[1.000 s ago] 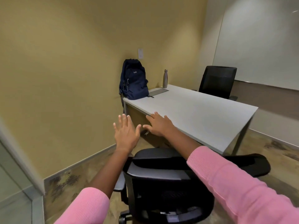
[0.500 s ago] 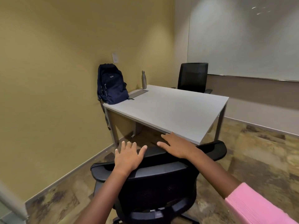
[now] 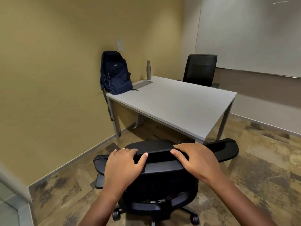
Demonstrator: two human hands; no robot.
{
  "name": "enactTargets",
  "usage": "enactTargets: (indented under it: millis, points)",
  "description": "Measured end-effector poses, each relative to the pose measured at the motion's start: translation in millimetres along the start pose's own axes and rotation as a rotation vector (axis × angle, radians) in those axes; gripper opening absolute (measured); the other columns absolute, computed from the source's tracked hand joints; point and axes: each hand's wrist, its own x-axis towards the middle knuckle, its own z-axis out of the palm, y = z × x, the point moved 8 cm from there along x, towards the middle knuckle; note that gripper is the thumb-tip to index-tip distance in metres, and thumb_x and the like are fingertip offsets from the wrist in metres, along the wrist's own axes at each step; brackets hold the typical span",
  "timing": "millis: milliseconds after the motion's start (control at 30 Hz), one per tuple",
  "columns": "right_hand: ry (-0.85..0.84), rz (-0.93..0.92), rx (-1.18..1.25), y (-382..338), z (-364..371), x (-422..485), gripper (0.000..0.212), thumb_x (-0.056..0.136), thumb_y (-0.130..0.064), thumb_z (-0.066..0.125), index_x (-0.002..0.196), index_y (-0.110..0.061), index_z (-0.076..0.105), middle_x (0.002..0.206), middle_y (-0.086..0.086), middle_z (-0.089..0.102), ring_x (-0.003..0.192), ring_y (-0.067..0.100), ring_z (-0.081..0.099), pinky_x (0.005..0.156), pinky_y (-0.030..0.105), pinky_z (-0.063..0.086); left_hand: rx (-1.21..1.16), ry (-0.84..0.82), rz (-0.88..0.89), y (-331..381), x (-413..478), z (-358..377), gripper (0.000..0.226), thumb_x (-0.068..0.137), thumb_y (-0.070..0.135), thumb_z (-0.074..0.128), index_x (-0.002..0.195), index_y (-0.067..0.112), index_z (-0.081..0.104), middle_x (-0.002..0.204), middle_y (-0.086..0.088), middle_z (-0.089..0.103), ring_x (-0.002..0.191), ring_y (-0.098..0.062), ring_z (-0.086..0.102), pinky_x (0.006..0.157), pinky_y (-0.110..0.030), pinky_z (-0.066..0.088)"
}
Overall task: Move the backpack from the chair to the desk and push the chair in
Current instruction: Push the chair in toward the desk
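Note:
A dark blue backpack point(image 3: 116, 75) stands upright on the far left corner of the grey desk point(image 3: 175, 103), leaning against the yellow wall, one strap hanging over the edge. A black office chair point(image 3: 161, 180) stands in front of me, a short way back from the desk's near corner. My left hand point(image 3: 123, 165) rests on the top of the chair's backrest, fingers curled over its edge. My right hand point(image 3: 195, 159) lies on the same top edge to the right, thumb in front.
A metal bottle point(image 3: 148, 70) stands on the desk near the wall, beside a grey cable panel point(image 3: 142, 84). A second black chair point(image 3: 200, 70) sits at the desk's far side under a whiteboard point(image 3: 254, 35). A glass partition point(image 3: 9, 207) is at lower left.
Both hands came down from the air near the desk onto the chair's backrest and curled over its top. The view has backed away from the desk and swung right.

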Motion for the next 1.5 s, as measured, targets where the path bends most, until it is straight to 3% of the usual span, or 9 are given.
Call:
enactTargets:
  millis: [133,400,533,633,767,900,1067,1233,1500]
  points:
    - [0.054,0.016,-0.004,-3,-3,9,0.052,0.086,-0.061,0.031,0.116,-0.031,0.061,0.118,-0.013,0.066,0.113,0.008,0.056,0.104,0.03,0.035,-0.042,0.044,-0.023,-4,7,-6,0.047,0.088,0.057,0.035,0.111,0.028,0.064,0.101,0.006,0.071,0.096,-0.013,0.061,0.094,-0.035,0.043]
    - [0.129,0.022,-0.004,-9,0,24,0.051,0.084,-0.062,0.033,0.111,-0.032,0.064,0.112,-0.013,0.069,0.106,0.009,0.061,0.091,0.029,0.045,-0.124,0.075,-0.055,-21,25,-8,0.04,0.089,0.053,0.039,0.098,0.028,0.069,0.077,0.002,0.072,0.077,-0.017,0.063,0.082,-0.035,0.046]
    - [0.171,0.008,-0.015,-18,6,38,0.052,0.085,-0.062,0.033,0.11,-0.03,0.065,0.108,-0.01,0.071,0.101,0.013,0.063,0.084,0.028,0.047,-0.101,0.061,-0.075,-37,41,-5,0.039,0.089,0.053,0.039,0.096,0.029,0.069,0.079,0.0,0.072,0.079,-0.02,0.06,0.053,-0.026,0.032]
    - [0.184,-0.006,-0.039,-28,15,53,0.054,0.084,-0.063,0.032,0.11,-0.029,0.064,0.106,-0.007,0.071,0.098,0.016,0.064,0.074,0.027,0.047,-0.084,0.074,-0.089,-52,52,-8,0.037,0.089,0.051,0.04,0.095,0.029,0.07,0.079,0.0,0.071,0.072,-0.017,0.056,0.044,-0.021,0.024]
    - [0.193,-0.015,-0.055,-40,25,76,0.052,0.086,-0.06,0.033,0.11,-0.026,0.065,0.101,-0.004,0.073,0.093,0.018,0.066,0.062,0.026,0.04,-0.102,0.083,-0.092,-66,71,-9,0.036,0.09,0.045,0.042,0.097,0.023,0.07,0.09,-0.003,0.073,0.087,-0.022,0.061,0.064,-0.03,0.038]
    - [0.209,0.0,-0.066,-47,31,100,0.049,0.087,-0.056,0.035,0.108,-0.024,0.066,0.096,-0.002,0.074,0.087,0.019,0.066,0.059,0.025,0.037,-0.11,0.059,-0.091,-79,96,-7,0.037,0.091,0.041,0.042,0.094,0.017,0.07,0.087,-0.007,0.071,0.083,-0.024,0.059,0.09,-0.037,0.041]
    - [0.221,0.048,-0.042,-48,38,132,0.045,0.086,-0.053,0.038,0.105,-0.025,0.067,0.091,-0.002,0.074,0.084,0.019,0.066,0.058,0.024,0.038,-0.1,0.042,-0.057,-94,130,-1,0.038,0.091,0.043,0.04,0.1,0.02,0.069,0.091,-0.009,0.071,0.092,-0.027,0.06,0.08,-0.032,0.039]
    - [0.242,0.097,-0.033,-45,43,161,0.039,0.086,-0.051,0.04,0.104,-0.029,0.068,0.092,-0.004,0.075,0.084,0.018,0.066,0.058,0.023,0.037,-0.097,0.084,-0.02,-104,162,3,0.038,0.09,0.039,0.041,0.089,0.014,0.069,0.092,-0.01,0.07,0.088,-0.026,0.06,0.072,-0.031,0.035]
    - [0.324,0.225,-0.052,-35,47,201,0.031,0.086,-0.045,0.044,0.095,-0.03,0.07,0.091,-0.006,0.075,0.082,0.02,0.066,0.058,0.025,0.037,-0.079,0.116,0.047,-116,213,14,0.043,0.089,0.041,0.038,0.092,0.012,0.07,0.09,-0.008,0.07,0.087,-0.025,0.061,0.081,-0.034,0.041]
